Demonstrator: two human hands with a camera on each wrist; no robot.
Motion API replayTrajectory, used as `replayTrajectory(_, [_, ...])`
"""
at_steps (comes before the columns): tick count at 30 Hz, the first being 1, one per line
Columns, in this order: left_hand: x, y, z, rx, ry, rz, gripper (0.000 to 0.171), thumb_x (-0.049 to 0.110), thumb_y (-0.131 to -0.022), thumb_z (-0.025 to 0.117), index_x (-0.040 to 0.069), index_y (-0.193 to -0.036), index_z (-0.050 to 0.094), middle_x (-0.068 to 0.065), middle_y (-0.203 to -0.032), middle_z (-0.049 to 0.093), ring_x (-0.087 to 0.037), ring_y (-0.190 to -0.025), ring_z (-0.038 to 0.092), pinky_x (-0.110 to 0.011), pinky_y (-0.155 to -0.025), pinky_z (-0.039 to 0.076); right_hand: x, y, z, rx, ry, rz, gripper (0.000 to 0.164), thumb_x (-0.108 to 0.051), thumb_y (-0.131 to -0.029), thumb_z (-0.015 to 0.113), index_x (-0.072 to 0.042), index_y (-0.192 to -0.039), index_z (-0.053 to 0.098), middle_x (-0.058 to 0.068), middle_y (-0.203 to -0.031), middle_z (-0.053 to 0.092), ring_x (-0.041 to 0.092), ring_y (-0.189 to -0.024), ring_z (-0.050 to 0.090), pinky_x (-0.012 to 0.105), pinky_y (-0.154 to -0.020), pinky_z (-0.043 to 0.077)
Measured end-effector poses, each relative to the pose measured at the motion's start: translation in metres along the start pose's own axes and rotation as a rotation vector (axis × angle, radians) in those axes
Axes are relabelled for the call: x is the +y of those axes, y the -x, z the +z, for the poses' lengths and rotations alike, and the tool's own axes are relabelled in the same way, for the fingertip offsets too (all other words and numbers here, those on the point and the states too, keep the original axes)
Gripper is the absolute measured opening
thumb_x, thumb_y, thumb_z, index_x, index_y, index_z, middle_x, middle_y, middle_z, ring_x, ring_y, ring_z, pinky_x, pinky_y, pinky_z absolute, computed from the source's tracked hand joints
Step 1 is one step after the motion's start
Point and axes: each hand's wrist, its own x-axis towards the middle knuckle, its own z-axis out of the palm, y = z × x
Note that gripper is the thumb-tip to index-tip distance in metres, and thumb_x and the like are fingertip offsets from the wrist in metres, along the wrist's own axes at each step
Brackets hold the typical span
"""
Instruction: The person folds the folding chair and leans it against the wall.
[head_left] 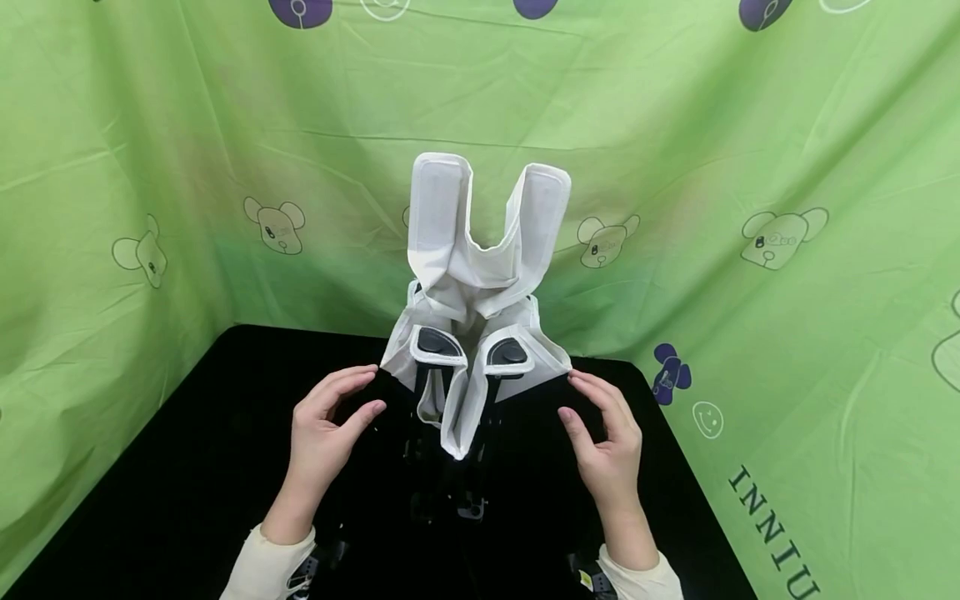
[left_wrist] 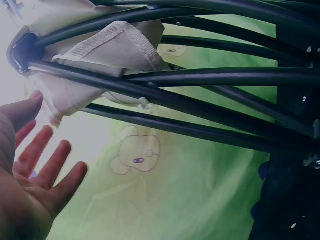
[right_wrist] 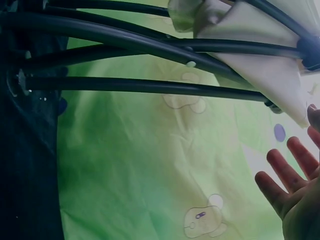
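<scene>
A partly folded camping chair with white fabric [head_left: 480,267] and dark frame tubes [left_wrist: 210,107] stands upright on the black table. Its two fabric flaps point up, and black caps [head_left: 437,342] sit in the front pockets. My left hand [head_left: 326,421] is at the left side, fingertips right at the lower left fabric corner and thumb apart from the fingers. Opposite it, my right hand [head_left: 611,437] has its fingertips at the lower right corner [right_wrist: 300,117]. Both wrist views show the fingers spread and uncurled beside the fabric. Lower leg parts blend into the black surface.
The black table [head_left: 210,467] lies under the chair. Behind it and on both sides hangs a green cloth [head_left: 675,125] printed with bear heads and lettering. Dark straps show at both wrists below the cream sleeves [head_left: 266,567].
</scene>
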Motion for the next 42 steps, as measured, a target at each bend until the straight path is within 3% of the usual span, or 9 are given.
replayTrajectory(4, [-0.003,0.004,-0.001,0.008,0.026,-0.029,0.042,-0.024,-0.072,0.079,-0.007,-0.11,0.073,-0.028,-0.114,0.07,-0.022,-0.111,0.07,-0.027,-0.097,0.057,0.002,0.006,0.0,-0.031,-0.009,0.043,0.034,0.018,-0.08,0.073,0.017,-0.113,0.066,0.031,-0.115,0.067,0.024,-0.118,0.064,0.027,-0.108,0.048])
replayTrajectory(12, [-0.01,0.017,0.0,-0.017,0.032,-0.226,0.04,-0.014,-0.079,0.08,-0.007,-0.117,0.07,-0.022,-0.119,0.07,-0.017,-0.111,0.07,-0.034,-0.096,0.058,0.005,0.015,0.002,-0.077,-0.028,0.162,0.039,0.027,-0.077,0.069,0.017,-0.114,0.065,0.035,-0.116,0.064,0.021,-0.119,0.063,0.024,-0.108,0.048])
replayTrajectory(16, [-0.013,0.025,0.002,-0.005,0.064,-0.289,0.043,-0.012,-0.083,0.078,-0.004,-0.123,0.067,-0.025,-0.12,0.07,-0.018,-0.107,0.072,-0.036,-0.093,0.06,0.011,0.023,0.005,-0.103,-0.047,0.21,0.039,0.027,-0.078,0.069,0.016,-0.116,0.065,0.034,-0.117,0.064,0.021,-0.117,0.064,0.023,-0.105,0.05])
replayTrajectory(25, [-0.025,0.041,0.008,-0.082,0.089,-0.393,0.038,-0.007,-0.086,0.078,-0.001,-0.122,0.069,-0.026,-0.119,0.07,-0.021,-0.105,0.073,-0.032,-0.089,0.062,0.039,0.051,0.008,-0.171,-0.1,0.368,0.043,0.019,-0.087,0.069,0.004,-0.127,0.066,0.022,-0.126,0.065,0.017,-0.118,0.064,0.027,-0.103,0.053])
replayTrajectory(31, [-0.029,0.048,0.01,-0.122,0.093,-0.469,0.034,-0.002,-0.087,0.079,0.001,-0.12,0.07,-0.025,-0.119,0.07,-0.018,-0.107,0.072,-0.029,-0.09,0.061,0.043,0.06,0.007,-0.219,-0.146,0.486,0.037,0.009,-0.094,0.067,0.0,-0.13,0.065,0.019,-0.129,0.066,0.017,-0.118,0.065,0.03,-0.102,0.055])
replayTrajectory(34, [-0.031,0.052,0.011,-0.149,0.082,-0.51,0.033,0.0,-0.087,0.08,0.003,-0.119,0.071,-0.02,-0.119,0.072,-0.018,-0.107,0.072,-0.027,-0.089,0.061,0.044,0.065,0.007,-0.245,-0.154,0.541,0.035,0.004,-0.096,0.066,-0.002,-0.131,0.064,0.018,-0.131,0.066,0.015,-0.118,0.066,0.027,-0.101,0.055])
replayTrajectory(37, [-0.033,0.057,0.011,-0.18,0.074,-0.55,0.033,0.004,-0.088,0.081,0.006,-0.119,0.072,-0.016,-0.121,0.072,-0.018,-0.108,0.071,-0.027,-0.09,0.061,0.045,0.07,0.007,-0.27,-0.172,0.583,0.034,0.0,-0.098,0.066,-0.003,-0.132,0.063,0.017,-0.132,0.066,0.014,-0.119,0.066,0.024,-0.1,0.055])
replayTrajectory(42, [-0.036,0.061,0.011,-0.211,0.073,-0.58,0.033,0.008,-0.088,0.081,0.008,-0.12,0.072,-0.02,-0.123,0.071,-0.015,-0.11,0.07,-0.026,-0.091,0.06,0.048,0.077,0.009,-0.302,-0.21,0.6,0.034,0.0,-0.099,0.064,-0.002,-0.133,0.062,0.02,-0.132,0.066,0.016,-0.119,0.067,0.022,-0.097,0.056])
